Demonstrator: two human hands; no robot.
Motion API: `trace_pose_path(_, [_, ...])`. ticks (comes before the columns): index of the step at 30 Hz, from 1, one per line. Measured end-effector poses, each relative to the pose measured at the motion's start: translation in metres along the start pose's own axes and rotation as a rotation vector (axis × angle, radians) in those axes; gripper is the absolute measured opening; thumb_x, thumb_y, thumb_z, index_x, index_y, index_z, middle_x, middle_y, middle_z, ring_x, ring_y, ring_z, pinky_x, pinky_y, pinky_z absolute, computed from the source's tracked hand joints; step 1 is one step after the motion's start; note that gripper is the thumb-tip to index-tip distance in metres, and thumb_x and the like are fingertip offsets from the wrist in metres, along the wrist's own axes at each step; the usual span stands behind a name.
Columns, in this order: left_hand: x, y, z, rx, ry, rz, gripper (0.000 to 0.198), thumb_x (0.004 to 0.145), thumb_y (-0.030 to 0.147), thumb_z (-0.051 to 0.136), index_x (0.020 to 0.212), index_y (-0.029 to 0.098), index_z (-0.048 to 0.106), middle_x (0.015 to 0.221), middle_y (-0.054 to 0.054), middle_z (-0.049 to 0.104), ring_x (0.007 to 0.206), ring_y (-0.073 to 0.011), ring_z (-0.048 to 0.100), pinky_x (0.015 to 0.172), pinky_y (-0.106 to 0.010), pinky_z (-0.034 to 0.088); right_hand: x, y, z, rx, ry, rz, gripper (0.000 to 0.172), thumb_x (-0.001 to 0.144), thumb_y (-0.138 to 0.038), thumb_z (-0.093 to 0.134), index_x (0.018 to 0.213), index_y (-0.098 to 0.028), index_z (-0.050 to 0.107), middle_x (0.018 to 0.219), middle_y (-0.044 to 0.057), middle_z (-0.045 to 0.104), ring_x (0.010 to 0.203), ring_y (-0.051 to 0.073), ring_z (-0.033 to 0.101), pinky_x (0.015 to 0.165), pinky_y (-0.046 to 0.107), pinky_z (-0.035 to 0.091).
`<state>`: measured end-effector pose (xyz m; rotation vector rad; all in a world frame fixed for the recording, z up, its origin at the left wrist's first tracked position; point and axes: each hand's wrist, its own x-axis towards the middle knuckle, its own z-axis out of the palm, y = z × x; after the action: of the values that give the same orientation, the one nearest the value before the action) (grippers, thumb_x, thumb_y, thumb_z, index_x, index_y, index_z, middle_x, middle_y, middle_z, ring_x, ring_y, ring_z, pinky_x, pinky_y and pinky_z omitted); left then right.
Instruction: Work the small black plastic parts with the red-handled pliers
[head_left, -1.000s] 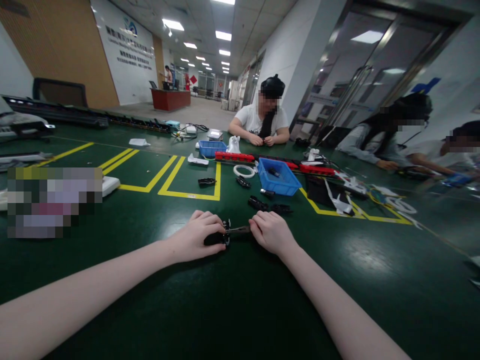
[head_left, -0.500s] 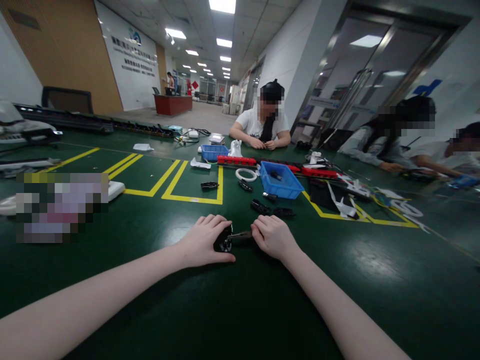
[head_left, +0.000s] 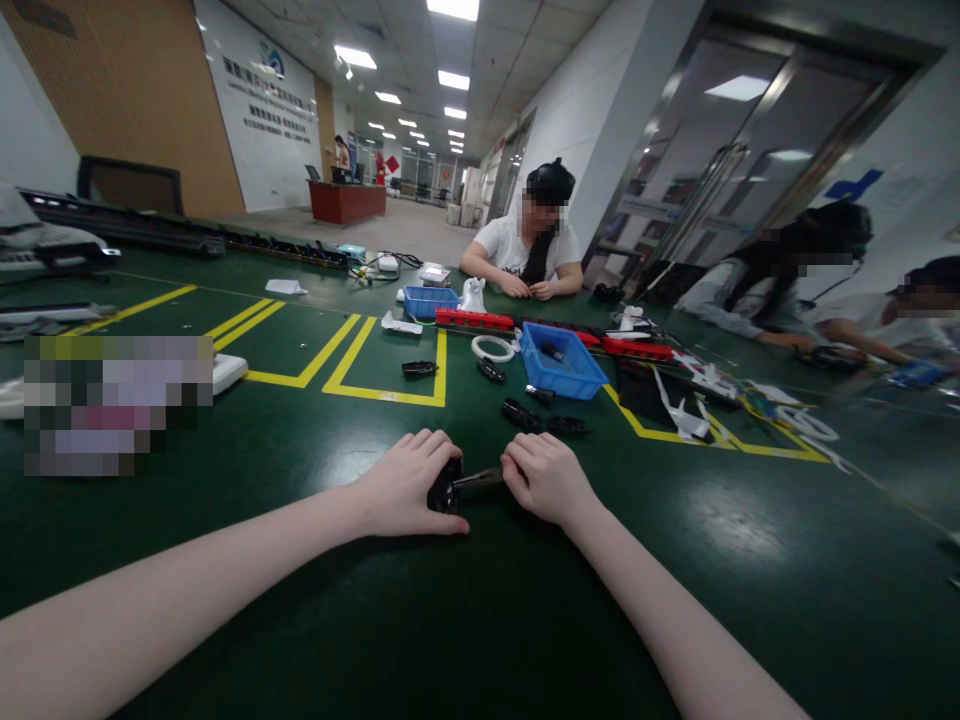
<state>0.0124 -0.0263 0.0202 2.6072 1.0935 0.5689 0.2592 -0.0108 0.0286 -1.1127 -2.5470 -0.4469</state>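
The yellow-taped green tabletop (head_left: 465,640) stood in an office, a reddish reception desk (head_left: 347,202) far off at eleven o'clock. A blue bin (head_left: 577,381) at one o'clock held a dark piece (head_left: 553,350). The left hand (head_left: 409,485) grasped a black part (head_left: 442,490); at its three o'clock, the right hand (head_left: 547,478) clenched a slim metal tool (head_left: 481,479).

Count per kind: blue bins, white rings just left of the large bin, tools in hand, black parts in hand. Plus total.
Blue bins: 2 (large bin, small bin)
White ring: 1
Tool, right hand: 1
Black part, left hand: 1
Total: 5
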Motion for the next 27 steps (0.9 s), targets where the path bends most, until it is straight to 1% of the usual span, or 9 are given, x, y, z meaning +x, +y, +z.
trace_pose_path(3, [-0.002, -0.0034, -0.0015, 0.01, -0.02, 0.052, 0.07, 0.078, 0.06, 0.066, 0.133, 0.021, 0.046, 0.124, -0.009, 0.054, 0.109, -0.0273, 0.052, 0.092, -0.039, 0.043, -0.0001, 0.0001, -0.0001, 0.001, -0.007, -0.001, 0.03, 0.094, -0.023, 0.039, 0.072, -0.017, 0.059, 0.072, 0.005, 0.059, 0.064, 0.014, 0.048, 0.066, 0.031, 0.031])
trace_pose_path(5, [-0.0022, -0.005, -0.0022, 0.012, -0.029, 0.066, 0.072, 0.078, 0.058, 0.066, 0.135, 0.021, 0.044, 0.125, -0.009, 0.054, 0.111, -0.0276, 0.052, 0.094, -0.039, 0.042, 0.0001, 0.0001, -0.0002, 0.001, -0.01, 0.0, 0.031, 0.094, -0.023, 0.039, 0.071, -0.017, 0.059, 0.072, 0.005, 0.059, 0.064, 0.014, 0.047, 0.066, 0.031, 0.031])
trace_pose_path(10, [-0.0011, -0.003, -0.0044, 0.002, -0.034, 0.03, 0.067, 0.077, 0.06, 0.067, 0.128, 0.019, 0.05, 0.12, -0.009, 0.056, 0.106, -0.0266, 0.053, 0.09, -0.039, 0.045, 0.0003, -0.0014, -0.0012, 0.003, -0.015, 0.004, 0.032, 0.095, -0.025, 0.04, 0.071, -0.017, 0.059, 0.073, 0.005, 0.06, 0.064, 0.014, 0.047, 0.066, 0.031, 0.031])
trace_pose_path(15, [-0.0017, 0.0004, -0.0069, -0.009, -0.042, -0.003, 0.066, 0.076, 0.061, 0.067, 0.123, 0.018, 0.053, 0.118, -0.008, 0.057, 0.105, -0.0261, 0.054, 0.089, -0.039, 0.047, 0.0007, -0.0033, -0.0037, 0.007, -0.01, 0.002, 0.033, 0.097, -0.03, 0.041, 0.075, -0.017, 0.061, 0.076, 0.005, 0.061, 0.069, 0.015, 0.05, 0.068, 0.031, 0.033])
trace_pose_path(19, [-0.0018, -0.0009, -0.0062, -0.023, -0.021, -0.006, 0.065, 0.076, 0.061, 0.067, 0.121, 0.017, 0.054, 0.116, -0.008, 0.059, 0.103, -0.0257, 0.055, 0.089, -0.039, 0.047, 0.0002, -0.0032, -0.0042, 0.01, 0.006, 0.004, 0.033, 0.098, -0.03, 0.04, 0.076, -0.017, 0.06, 0.077, 0.006, 0.061, 0.069, 0.015, 0.051, 0.069, 0.031, 0.033])
trace_pose_path(21, [-0.0016, -0.0017, -0.0053, -0.019, -0.012, 0.003, 0.065, 0.076, 0.061, 0.067, 0.122, 0.017, 0.054, 0.116, -0.008, 0.06, 0.103, -0.026, 0.056, 0.09, -0.04, 0.047, -0.0002, -0.0028, -0.0035, 0.012, 0.011, 0.003, 0.034, 0.098, -0.03, 0.038, 0.074, -0.017, 0.06, 0.076, 0.006, 0.061, 0.068, 0.015, 0.05, 0.068, 0.031, 0.033])
trace_pose_path(27, [-0.0018, -0.0005, -0.0051, 0.005, 0.003, -0.009, 0.067, 0.081, 0.059, 0.061, 0.131, 0.016, 0.048, 0.117, -0.01, 0.059, 0.105, -0.0269, 0.056, 0.092, -0.041, 0.047, 0.0002, -0.003, -0.0018, 0.019, 0.024, 0.006, 0.04, 0.1, -0.029, 0.032, 0.071, -0.018, 0.058, 0.073, 0.005, 0.06, 0.065, 0.015, 0.048, 0.066, 0.031, 0.032])
